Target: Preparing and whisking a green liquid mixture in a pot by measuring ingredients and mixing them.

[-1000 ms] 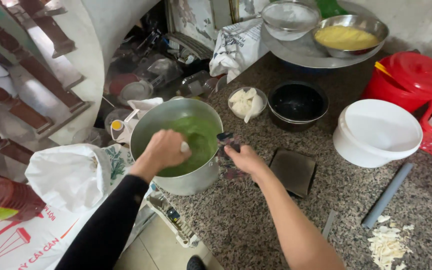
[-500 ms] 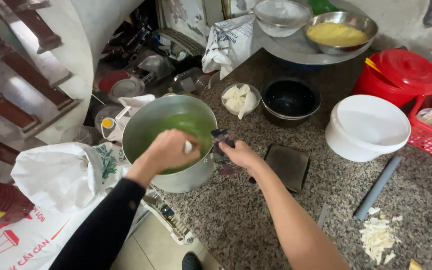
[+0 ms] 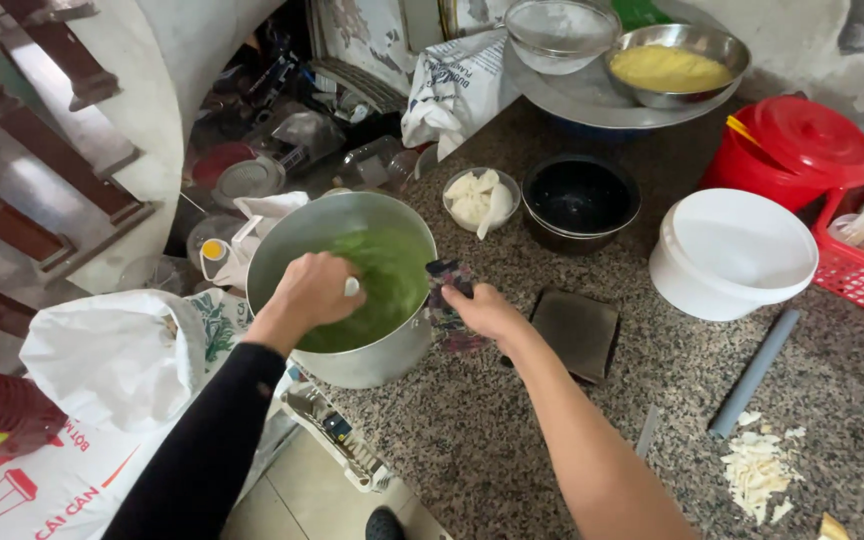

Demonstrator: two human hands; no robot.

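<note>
My left hand (image 3: 314, 292) is closed on a white handle over the green mix inside the metal pot (image 3: 352, 350). My right hand (image 3: 485, 310) holds a cloth (image 3: 449, 300) against the pot's rim on the counter (image 3: 512, 440).

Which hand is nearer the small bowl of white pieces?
Right. The right hand grips a cloth at the pot rim, just below the small bowl; the left hand is over the pot, farther left.
</note>
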